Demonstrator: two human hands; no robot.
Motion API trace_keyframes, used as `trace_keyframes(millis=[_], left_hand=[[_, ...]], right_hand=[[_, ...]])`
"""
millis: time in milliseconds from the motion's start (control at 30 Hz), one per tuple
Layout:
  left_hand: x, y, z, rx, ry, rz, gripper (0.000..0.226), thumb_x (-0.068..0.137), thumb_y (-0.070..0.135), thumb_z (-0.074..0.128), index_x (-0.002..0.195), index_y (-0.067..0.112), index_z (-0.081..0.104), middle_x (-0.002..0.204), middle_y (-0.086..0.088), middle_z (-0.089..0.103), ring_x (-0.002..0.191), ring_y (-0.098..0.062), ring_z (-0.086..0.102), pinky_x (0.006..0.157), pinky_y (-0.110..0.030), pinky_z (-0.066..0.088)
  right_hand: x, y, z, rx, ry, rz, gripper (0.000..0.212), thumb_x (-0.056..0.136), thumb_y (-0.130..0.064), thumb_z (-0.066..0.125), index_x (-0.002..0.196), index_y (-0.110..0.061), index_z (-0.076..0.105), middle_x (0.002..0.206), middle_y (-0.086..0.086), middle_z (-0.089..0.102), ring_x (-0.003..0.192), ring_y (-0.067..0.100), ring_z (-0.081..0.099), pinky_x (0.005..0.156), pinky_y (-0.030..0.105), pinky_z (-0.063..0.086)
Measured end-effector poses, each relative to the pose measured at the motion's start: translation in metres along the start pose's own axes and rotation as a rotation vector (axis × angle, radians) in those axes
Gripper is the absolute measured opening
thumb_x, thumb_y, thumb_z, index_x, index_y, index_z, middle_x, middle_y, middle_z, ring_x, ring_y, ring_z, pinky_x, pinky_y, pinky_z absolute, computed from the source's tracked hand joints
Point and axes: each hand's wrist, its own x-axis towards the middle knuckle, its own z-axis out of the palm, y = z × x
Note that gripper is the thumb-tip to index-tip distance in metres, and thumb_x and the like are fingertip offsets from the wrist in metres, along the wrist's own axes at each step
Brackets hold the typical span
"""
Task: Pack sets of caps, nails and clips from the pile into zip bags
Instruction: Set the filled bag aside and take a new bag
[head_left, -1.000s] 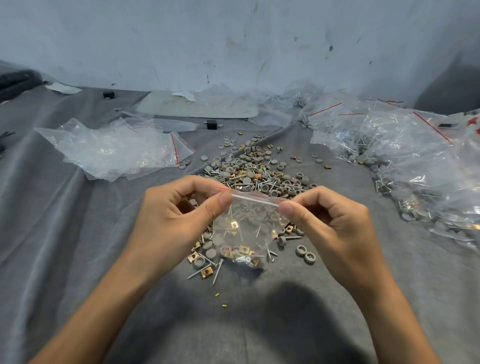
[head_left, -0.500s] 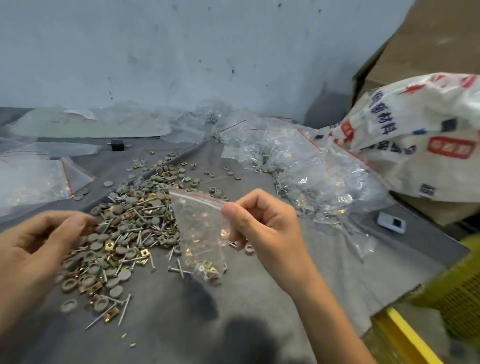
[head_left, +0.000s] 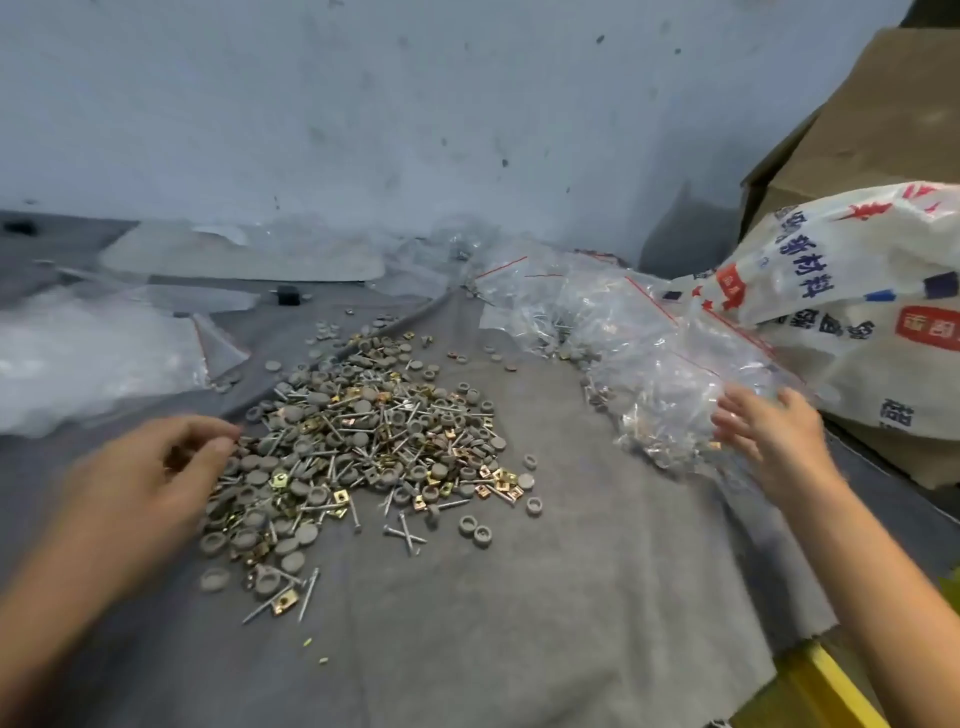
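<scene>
A pile of grey caps, silver nails and gold clips lies on the grey cloth in the middle. To its right is a heap of filled zip bags with red seal strips. My right hand has its fingers spread and lies at the near end of that heap, holding nothing. My left hand is blurred at the left edge of the pile, fingers loosely curled with thumb and forefinger close together; nothing shows between them.
Empty clear zip bags lie at the left and along the wall. A printed white sack and a cardboard box stand at the right. A yellow edge shows at the lower right.
My right hand carried the filled bag to the heap on the right and let it go. My left hand came away from the bag to the pile's left edge. The camera turned right.
</scene>
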Motion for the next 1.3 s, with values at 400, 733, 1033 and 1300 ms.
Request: trace_keyframes(millis=[400, 733, 1033, 1300], left_hand=[[0.069, -0.079, -0.016, 0.553, -0.053, -0.163, 0.049, 0.097, 0.015, 0.051, 0.146, 0.011, 0.046, 0.151, -0.013, 0.046, 0.136, -0.035, 0.043, 0.108, -0.053, 0.04], [0.112, -0.101, -0.007, 0.661, 0.018, -0.026, 0.02, 0.097, 0.028, 0.059, 0.105, 0.02, 0.074, 0.108, -0.009, 0.073, 0.096, -0.034, 0.064, 0.083, -0.044, 0.042], [0.112, -0.096, -0.015, 0.628, 0.036, 0.115, 0.051, 0.08, -0.015, 0.061, 0.129, -0.001, 0.063, 0.114, -0.025, 0.064, 0.106, -0.045, 0.053, 0.091, -0.053, 0.047], [0.051, -0.024, -0.014, 0.525, 0.314, 0.541, 0.02, 0.088, 0.003, 0.066, 0.106, 0.0, 0.075, 0.088, -0.013, 0.06, 0.085, -0.028, 0.046, 0.066, -0.039, 0.045]], right_hand=[[-0.151, 0.026, 0.168, 0.015, -0.624, -0.137, 0.021, 0.094, -0.008, 0.069, 0.11, -0.022, 0.072, 0.096, 0.006, 0.078, 0.073, 0.011, 0.068, 0.062, 0.024, 0.057], [-0.173, 0.042, 0.189, -0.018, -0.754, -0.092, 0.018, 0.097, -0.01, 0.064, 0.098, -0.022, 0.077, 0.088, 0.002, 0.079, 0.075, 0.008, 0.068, 0.065, 0.022, 0.056], [-0.196, 0.043, 0.183, 0.017, -0.901, -0.093, 0.022, 0.098, -0.009, 0.064, 0.094, -0.025, 0.079, 0.087, 0.004, 0.078, 0.076, 0.008, 0.07, 0.066, 0.018, 0.054], [-0.203, 0.045, 0.195, 0.064, -0.956, 0.17, 0.022, 0.101, -0.03, 0.061, 0.102, -0.014, 0.077, 0.086, 0.01, 0.076, 0.073, 0.015, 0.067, 0.067, 0.025, 0.058]])
